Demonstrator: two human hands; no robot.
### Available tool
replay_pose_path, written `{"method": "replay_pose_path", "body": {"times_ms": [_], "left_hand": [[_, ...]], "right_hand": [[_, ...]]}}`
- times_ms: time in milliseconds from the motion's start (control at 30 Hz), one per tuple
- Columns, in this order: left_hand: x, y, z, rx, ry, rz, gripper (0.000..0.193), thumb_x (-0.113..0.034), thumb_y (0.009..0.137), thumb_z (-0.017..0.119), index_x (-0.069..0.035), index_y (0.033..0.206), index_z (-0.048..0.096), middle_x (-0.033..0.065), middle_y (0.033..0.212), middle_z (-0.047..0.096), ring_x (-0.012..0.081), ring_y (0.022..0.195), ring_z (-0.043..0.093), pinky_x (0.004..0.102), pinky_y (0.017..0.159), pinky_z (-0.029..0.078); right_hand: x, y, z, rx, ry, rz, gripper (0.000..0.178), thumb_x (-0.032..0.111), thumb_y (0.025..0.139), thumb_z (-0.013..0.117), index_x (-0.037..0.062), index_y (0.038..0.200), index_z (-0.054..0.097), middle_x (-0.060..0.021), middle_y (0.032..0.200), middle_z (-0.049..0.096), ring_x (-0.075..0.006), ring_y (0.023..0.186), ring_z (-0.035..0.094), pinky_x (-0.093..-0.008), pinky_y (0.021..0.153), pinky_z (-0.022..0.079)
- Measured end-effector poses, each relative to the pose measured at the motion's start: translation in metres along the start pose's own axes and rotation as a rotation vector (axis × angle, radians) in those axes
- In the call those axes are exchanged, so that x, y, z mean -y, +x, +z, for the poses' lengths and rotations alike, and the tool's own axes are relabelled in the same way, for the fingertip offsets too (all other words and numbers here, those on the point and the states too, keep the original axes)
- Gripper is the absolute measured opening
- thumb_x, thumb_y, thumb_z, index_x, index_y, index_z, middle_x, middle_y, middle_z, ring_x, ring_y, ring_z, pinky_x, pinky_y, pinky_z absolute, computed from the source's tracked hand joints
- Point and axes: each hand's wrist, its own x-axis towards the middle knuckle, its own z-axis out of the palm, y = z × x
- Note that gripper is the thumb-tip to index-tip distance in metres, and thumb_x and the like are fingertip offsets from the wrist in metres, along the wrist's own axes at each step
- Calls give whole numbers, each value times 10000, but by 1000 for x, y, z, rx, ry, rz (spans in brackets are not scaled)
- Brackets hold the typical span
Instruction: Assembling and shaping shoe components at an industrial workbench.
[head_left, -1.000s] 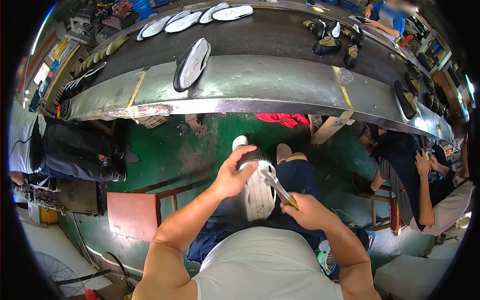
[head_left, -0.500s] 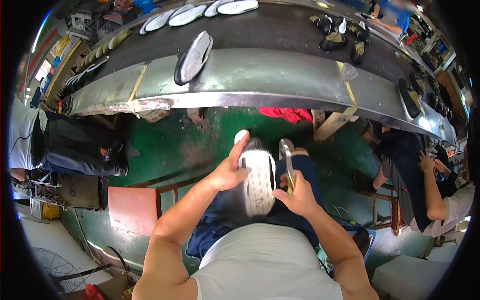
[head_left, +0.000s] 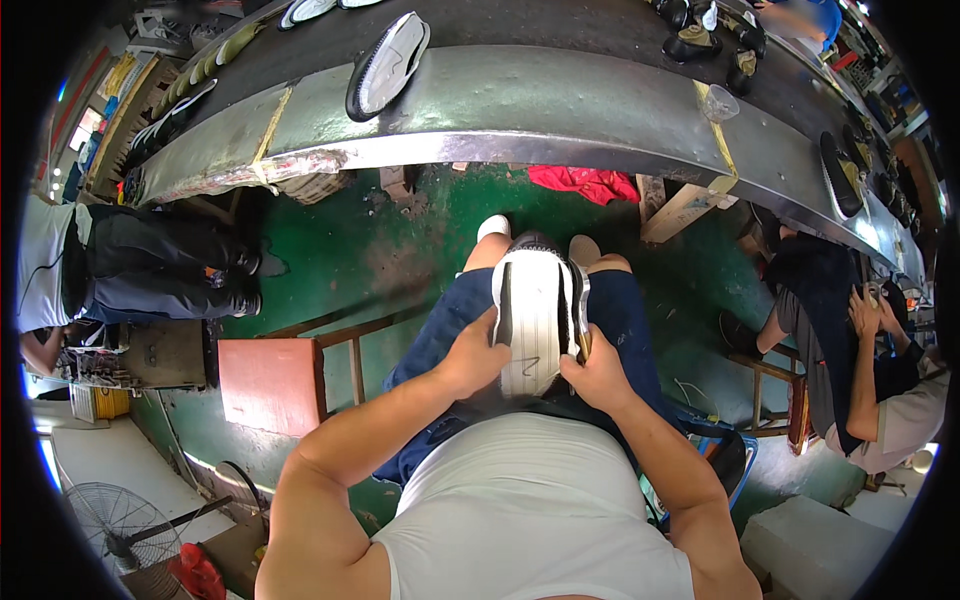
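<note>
A black-and-white shoe [head_left: 532, 315] lies sole-up on my lap, its white sole facing me. My left hand [head_left: 470, 355] grips its left side near the heel. My right hand [head_left: 597, 372] holds the right side of the shoe, with a thin tool pressed along that edge. My knees in dark blue shorts are under the shoe.
A long grey conveyor table [head_left: 560, 100] curves across the top, carrying a shoe [head_left: 388, 65] sole-up and several more shoes [head_left: 700, 30]. An orange stool [head_left: 270, 382] stands at my left. People sit at far left [head_left: 130, 270] and right [head_left: 850, 360]. A red cloth [head_left: 590, 182] lies on the green floor.
The shoe has come closer to my body and lies flat on my lap. My right hand has brought the tool in against the shoe's right edge.
</note>
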Motion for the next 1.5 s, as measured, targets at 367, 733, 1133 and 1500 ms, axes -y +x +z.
{"method": "replay_pose_path", "body": {"times_ms": [367, 733, 1133, 1500], "left_hand": [[1, 31, 26, 478, -46, 107, 1050, -131, 786, 748, 25, 1577, 75, 226, 1552, 348, 287, 1409, 392, 338, 1154, 310], [9, 30, 55, 433, 305, 89, 1056, -152, 815, 786, 71, 1556, 67, 270, 1540, 332, 294, 1422, 359, 326, 1174, 267], [22, 49, 86, -88, 111, -129, 657, -511, 1059, 249, -22, 1430, 483, 245, 1384, 552, 369, 1295, 525, 393, 1061, 424], [31, 58, 79, -98, 721, 659, 493, -259, 1020, 446, -27, 1456, 440, 234, 1443, 487, 388, 1346, 464, 425, 1066, 445]], "right_hand": [[-49, -3, -58, 113, 191, 64, 396, 119, 841, 664, -50, 1169, 523, -132, 990, 671, -218, 905, 665, -322, 824, 519], [-24, -57, -94, 52, -577, -400, 396, 105, 887, 605, -84, 1230, 551, -215, 903, 679, -435, 871, 660, -455, 841, 527], [-19, -40, -51, 231, -653, -101, 299, 201, 897, 636, -3, 1102, 562, -237, 999, 650, -408, 879, 661, -495, 757, 524], [-24, -13, -89, 4, -778, -257, 404, 126, 896, 637, -25, 1246, 504, -227, 1007, 621, -415, 923, 630, -468, 825, 525]]}}
